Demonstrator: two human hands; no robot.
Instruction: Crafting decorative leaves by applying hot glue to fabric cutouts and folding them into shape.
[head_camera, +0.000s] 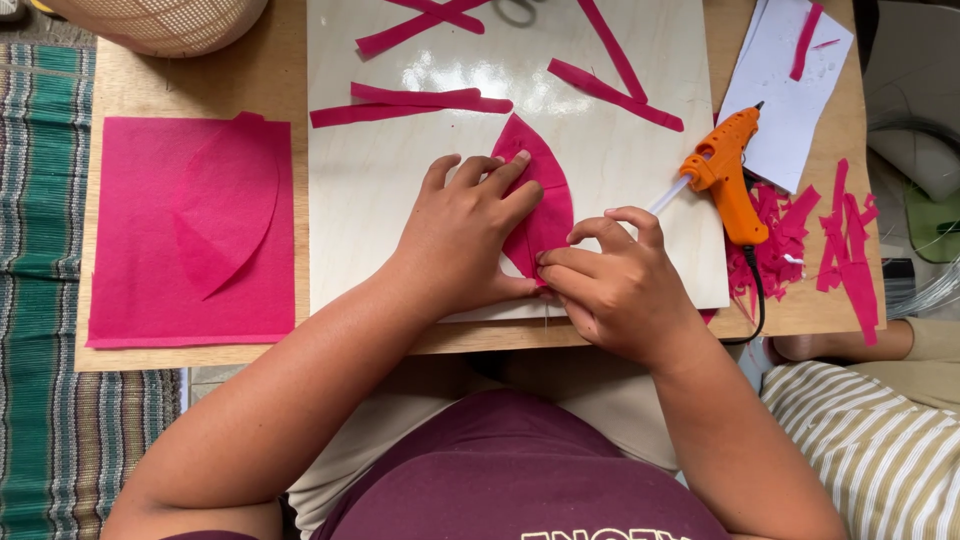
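Petal piece: pink petal-shaped cutout (545, 195) of thin matte felt-like sheet, pointed at both ends, one curved edge; lies on the board's near-centre.
Long axis: runs from the far tip toward the near edge, slightly tilted right.
Left hand (465, 235): flat, fingers spread, pressing the cutout's left half down; grasps nothing.
Right hand (615, 285): fingers curled, tips pinching the cutout's near end.
Board: pale glossy plywood board (370, 210) on a wooden table (270, 75).
Surroundings: orange glue gun (728, 170) just right; pink strips (410, 100) beyond; pink square sheet (190, 235) well left.
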